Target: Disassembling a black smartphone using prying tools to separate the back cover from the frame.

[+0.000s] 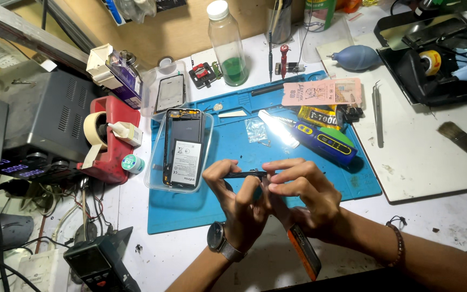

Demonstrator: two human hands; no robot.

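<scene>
Thin black strip (246, 174), seemingly level, left-right.

White bench (417, 227): blue mat (233, 205) at centre, white board (422, 157) right, red tape dispenser (109, 140) left, grey power supply (33, 119) far left, black meter (101, 265) near edge, bottle (228, 43) at back, blue blower (357, 57) back right.

I see a thin black strip-shaped part (246, 174), lying level, pinched at both ends above the blue mat's near edge. Its finer detail is too small to tell.
</scene>
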